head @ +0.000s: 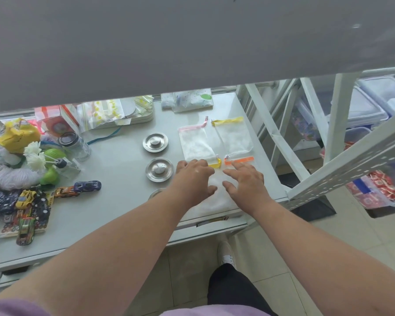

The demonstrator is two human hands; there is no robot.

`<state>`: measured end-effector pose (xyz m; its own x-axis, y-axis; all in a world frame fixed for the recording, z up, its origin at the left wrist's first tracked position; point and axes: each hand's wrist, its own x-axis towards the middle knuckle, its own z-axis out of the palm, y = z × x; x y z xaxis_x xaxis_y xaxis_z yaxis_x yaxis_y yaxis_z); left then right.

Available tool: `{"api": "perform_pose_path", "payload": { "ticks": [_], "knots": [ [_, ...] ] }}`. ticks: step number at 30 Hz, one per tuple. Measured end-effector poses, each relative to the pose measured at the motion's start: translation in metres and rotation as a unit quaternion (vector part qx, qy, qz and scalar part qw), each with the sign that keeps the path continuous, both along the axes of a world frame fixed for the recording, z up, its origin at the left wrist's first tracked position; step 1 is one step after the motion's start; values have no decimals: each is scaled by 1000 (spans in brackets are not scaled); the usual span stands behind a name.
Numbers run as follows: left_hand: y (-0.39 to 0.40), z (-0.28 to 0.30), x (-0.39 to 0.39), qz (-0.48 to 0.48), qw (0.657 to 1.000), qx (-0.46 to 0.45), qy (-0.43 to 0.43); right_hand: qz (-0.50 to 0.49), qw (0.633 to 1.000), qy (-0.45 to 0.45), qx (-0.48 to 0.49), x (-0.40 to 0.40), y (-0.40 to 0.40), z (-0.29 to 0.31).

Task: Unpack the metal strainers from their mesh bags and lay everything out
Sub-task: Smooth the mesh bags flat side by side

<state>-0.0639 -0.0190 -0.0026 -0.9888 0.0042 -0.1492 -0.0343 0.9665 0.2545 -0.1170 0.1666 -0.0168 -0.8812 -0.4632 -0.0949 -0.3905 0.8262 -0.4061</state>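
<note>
Two round metal strainers lie on the grey table (114,208), one at the back (155,142) and one nearer (159,169). A third strainer (156,193) peeks out beside my left forearm. Two flat white mesh bags lie at the back right, one with pink trim (195,142) and one with yellow trim (234,135). Nearer me, a yellow-trimmed bag (215,164) and an orange-trimmed bag (240,160) lie under my hands. My left hand (192,179) and my right hand (246,182) rest on them with fingers spread, gripping nothing.
Toy cars (32,208), yarn, a glass jar (75,144) and white artificial flowers crowd the table's left. A tray of zip bags (114,112) and a wipes pack (187,100) sit at the back. A grey shelf hangs overhead. A white metal rack (335,142) with plastic bins stands to the right.
</note>
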Motion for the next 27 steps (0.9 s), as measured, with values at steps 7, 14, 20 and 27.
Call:
{"api": "perform_pose_path", "payload": {
  "ticks": [7,14,20,27],
  "knots": [
    [41,-8,-22,-48,999,-4,-15,-50,997,-45,36,-15,38,-7],
    [52,-17,-27,-52,998,-14,-21,-41,997,-55,47,-20,44,-15],
    [61,-19,-35,-57,998,-17,-15,-50,996,-53,57,-25,52,-14],
    [71,-21,-34,-48,999,-14,-6,-60,995,-57,57,-25,57,-15]
  ]
}}
